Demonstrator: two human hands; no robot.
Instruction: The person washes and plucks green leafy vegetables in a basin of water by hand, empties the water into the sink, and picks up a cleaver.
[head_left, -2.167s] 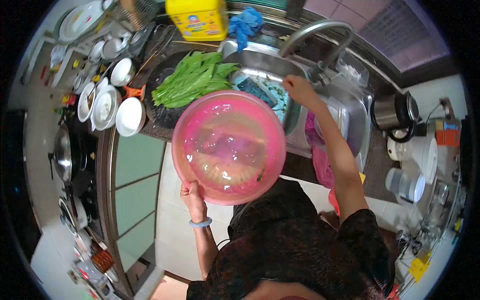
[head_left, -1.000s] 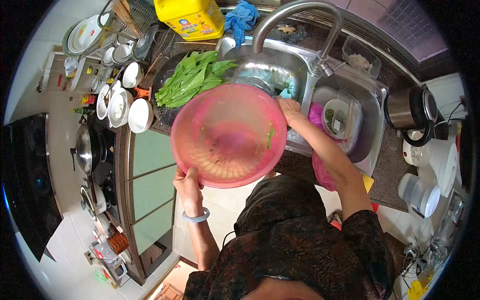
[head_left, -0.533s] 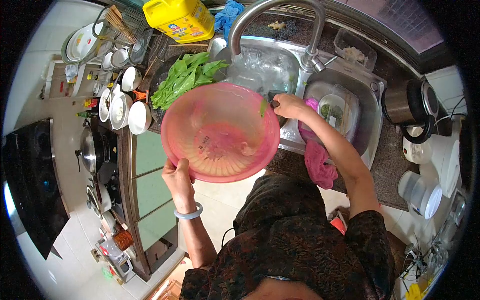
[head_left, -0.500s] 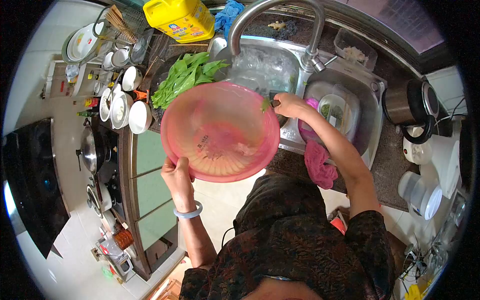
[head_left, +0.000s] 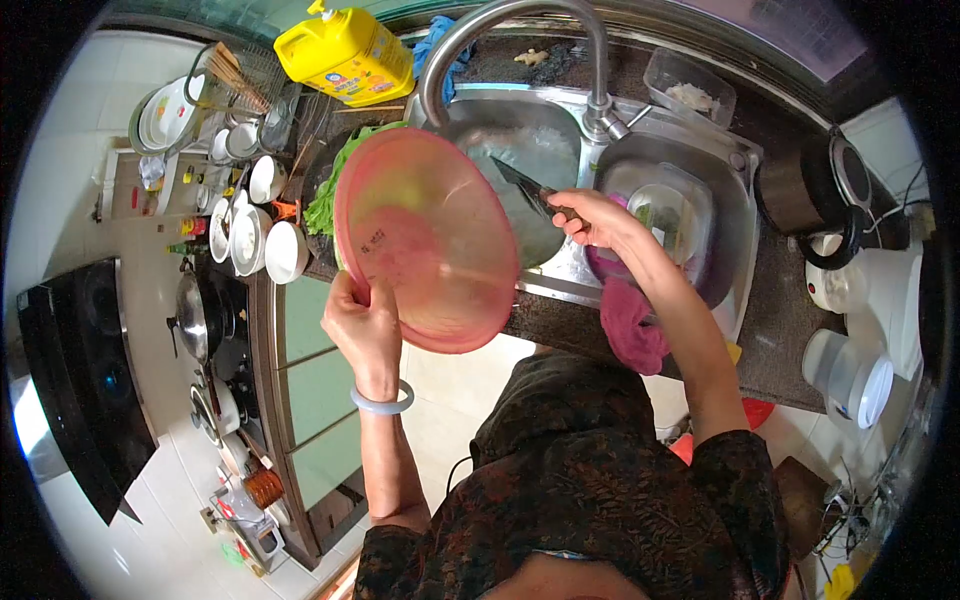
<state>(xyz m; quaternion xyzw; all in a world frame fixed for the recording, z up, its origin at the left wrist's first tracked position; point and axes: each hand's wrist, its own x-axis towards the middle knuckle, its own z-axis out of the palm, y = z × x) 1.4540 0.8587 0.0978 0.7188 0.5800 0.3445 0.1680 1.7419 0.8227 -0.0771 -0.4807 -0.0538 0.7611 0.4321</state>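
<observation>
My left hand (head_left: 362, 330) is closed on the near left rim of a translucent pink basin (head_left: 430, 250). The basin is tilted, its inside turned up toward me, and nothing shows inside it. In my right hand (head_left: 597, 218) is a knife (head_left: 522, 183), gripped by its dark handle with the blade pointing left over the left sink bowl (head_left: 552, 150). Water shows in that bowl, under the curved faucet (head_left: 600, 70). Green leafy vegetables (head_left: 325, 205) lie behind the basin on the left and are partly hidden by it.
The right sink bowl (head_left: 728, 205) holds a clear container and something purple. A pink cloth (head_left: 632, 330) hangs over the sink's front edge. White bowls (head_left: 286, 252) stand on the left, a yellow jug (head_left: 350, 60) behind. A dark kettle-like pot (head_left: 800, 195) is at right.
The basin has shifted left and tipped more steeply, covering more of the leaves. My right hand has come away from its rim, and the knife blade now shows plainly.
</observation>
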